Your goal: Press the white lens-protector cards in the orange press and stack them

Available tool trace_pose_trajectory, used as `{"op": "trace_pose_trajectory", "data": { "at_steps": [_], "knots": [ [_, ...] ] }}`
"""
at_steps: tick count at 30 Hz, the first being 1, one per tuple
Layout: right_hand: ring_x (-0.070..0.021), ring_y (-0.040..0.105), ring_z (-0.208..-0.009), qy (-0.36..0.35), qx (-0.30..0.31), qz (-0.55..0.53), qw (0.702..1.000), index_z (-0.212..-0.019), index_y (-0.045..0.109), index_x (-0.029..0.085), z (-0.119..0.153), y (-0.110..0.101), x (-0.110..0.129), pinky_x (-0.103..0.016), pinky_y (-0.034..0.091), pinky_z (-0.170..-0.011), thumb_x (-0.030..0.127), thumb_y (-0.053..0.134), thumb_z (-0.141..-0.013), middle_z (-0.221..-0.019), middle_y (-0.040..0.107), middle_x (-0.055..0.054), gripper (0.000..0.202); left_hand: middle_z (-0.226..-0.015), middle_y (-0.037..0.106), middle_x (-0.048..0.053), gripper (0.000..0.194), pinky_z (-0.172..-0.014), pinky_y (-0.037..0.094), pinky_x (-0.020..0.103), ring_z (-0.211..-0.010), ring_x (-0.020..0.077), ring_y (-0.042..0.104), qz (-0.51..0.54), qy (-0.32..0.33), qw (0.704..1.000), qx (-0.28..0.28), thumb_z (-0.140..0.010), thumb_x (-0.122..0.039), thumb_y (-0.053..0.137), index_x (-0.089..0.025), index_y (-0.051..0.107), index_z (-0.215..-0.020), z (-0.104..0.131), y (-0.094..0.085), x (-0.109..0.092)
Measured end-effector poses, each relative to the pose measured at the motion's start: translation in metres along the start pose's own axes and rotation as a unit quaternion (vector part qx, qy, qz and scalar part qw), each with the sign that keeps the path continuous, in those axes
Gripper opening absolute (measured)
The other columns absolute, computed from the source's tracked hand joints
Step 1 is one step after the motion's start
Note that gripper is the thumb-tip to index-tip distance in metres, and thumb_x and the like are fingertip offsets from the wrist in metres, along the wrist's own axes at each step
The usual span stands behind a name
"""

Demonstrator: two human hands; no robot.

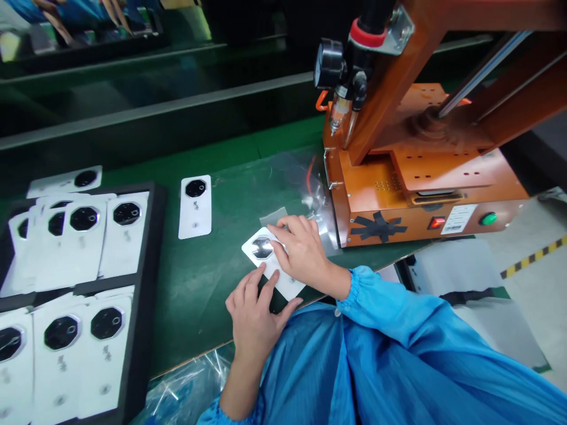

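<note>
A white phone back panel (290, 285) with a shiny octagonal camera window lies tilted at the front edge of the green table, between my hands. My right hand (302, 251) is over its upper right side, with thumb and index finger by the camera window. My left hand (256, 316) is at its lower left edge, fingers apart, fingertips touching the panel's border. A second white panel (195, 215) lies flat on the table, left of my hands, its black camera window at the top.
At the left, a black tray (148, 260) holds several overlapping white panels (88, 251). Another panel (64, 182) lies behind it. An orange press machine (398, 200) with a pressure gauge (328, 64) stands at the right. Clear plastic film (287, 171) lies beside it.
</note>
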State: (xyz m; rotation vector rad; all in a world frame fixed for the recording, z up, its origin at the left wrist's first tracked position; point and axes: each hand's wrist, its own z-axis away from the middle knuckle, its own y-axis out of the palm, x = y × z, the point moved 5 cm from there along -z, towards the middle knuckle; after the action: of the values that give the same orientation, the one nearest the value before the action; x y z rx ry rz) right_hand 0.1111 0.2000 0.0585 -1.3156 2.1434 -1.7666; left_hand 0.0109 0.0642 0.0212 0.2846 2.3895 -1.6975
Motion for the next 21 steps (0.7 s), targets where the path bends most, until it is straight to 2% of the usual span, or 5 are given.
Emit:
{"op": "trace_pose_trajectory", "data": {
  "at_steps": [3,7,13,18,21],
  "knots": [
    [-0.0239,0.054,-0.101,-0.058,0.022,-0.024,0.998,-0.127,0.065,0.017,0.020,-0.017,0.002,-0.040,0.037,-0.083,0.026,0.050,-0.102,-0.118,0.065,-0.010,0.030,-0.149,0.057,0.013,0.062,-0.098,0.038,0.050,-0.128,0.0378,0.052,-0.001,-0.013,1.000,0.014,-0.082,-0.062,0.074,-0.022,0.063,-0.127,-0.001,0.001,-0.001],
    [-0.0227,0.058,-0.107,-0.131,0.136,-0.058,0.980,-0.131,0.060,0.017,0.052,-0.034,0.003,-0.038,0.041,-0.088,0.013,0.049,-0.096,-0.123,0.067,-0.011,0.038,-0.145,0.061,0.014,0.060,-0.094,0.040,0.048,-0.122,0.0362,0.056,-0.010,0.020,1.000,0.007,-0.084,-0.059,0.073,-0.020,0.063,-0.128,-0.003,-0.001,-0.003],
    [-0.0261,0.039,-0.146,-0.180,0.225,-0.057,0.956,-0.151,0.042,0.012,0.083,-0.036,0.009,-0.044,0.035,-0.112,0.015,0.050,-0.093,-0.155,0.050,-0.013,0.058,-0.118,0.076,0.009,0.042,-0.088,0.043,0.037,-0.098,0.0206,0.067,0.000,0.140,0.990,-0.019,-0.093,-0.018,0.065,-0.016,0.059,-0.135,-0.006,-0.010,-0.003],
    [-0.0283,0.042,-0.146,-0.180,0.180,-0.042,0.966,-0.153,0.040,0.010,0.094,-0.022,0.006,-0.046,0.032,-0.118,0.029,0.052,-0.098,-0.154,0.051,-0.016,0.060,-0.142,0.063,0.016,0.067,-0.095,0.043,0.044,-0.123,0.0329,0.058,-0.025,0.143,0.989,-0.007,-0.087,-0.058,0.069,-0.017,0.059,-0.139,0.007,-0.001,-0.003],
    [-0.0275,0.049,-0.141,-0.177,0.152,-0.051,0.971,-0.151,0.045,0.013,0.098,-0.023,0.002,-0.045,0.032,-0.118,0.032,0.056,-0.097,-0.147,0.058,-0.014,0.058,-0.138,0.067,0.011,0.063,-0.093,0.043,0.045,-0.123,0.0323,0.059,-0.039,0.140,0.989,-0.029,-0.085,-0.062,0.068,-0.025,0.064,-0.136,0.023,0.010,0.001]
  ]
}}
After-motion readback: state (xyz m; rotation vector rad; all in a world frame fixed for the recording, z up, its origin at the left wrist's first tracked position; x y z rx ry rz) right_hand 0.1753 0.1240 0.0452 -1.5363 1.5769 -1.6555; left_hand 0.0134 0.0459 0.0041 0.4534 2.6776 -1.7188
